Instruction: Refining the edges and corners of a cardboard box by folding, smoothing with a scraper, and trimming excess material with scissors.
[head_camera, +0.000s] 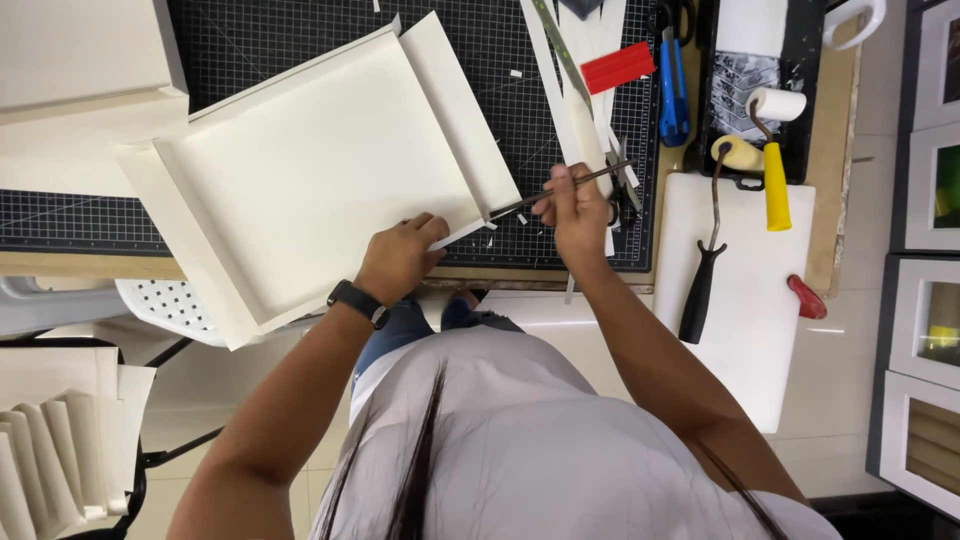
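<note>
A large cream paper-covered board (320, 160) with folded-up side flaps lies tilted on the black gridded cutting mat (260, 40). My left hand (400, 255) presses on the board's near right corner; a black watch sits on that wrist. My right hand (578, 210) grips a pair of dark scissors (560, 188), whose blades reach left to the board's corner flap. Small paper scraps lie around the blades.
A metal ruler (560, 50), a red block (617, 67) and a blue utility knife (673, 75) lie at the mat's right. A black tray holds a yellow-handled roller (772, 170); a black-handled roller (705, 270) rests on a white board (760, 330). Cream boards stack at left.
</note>
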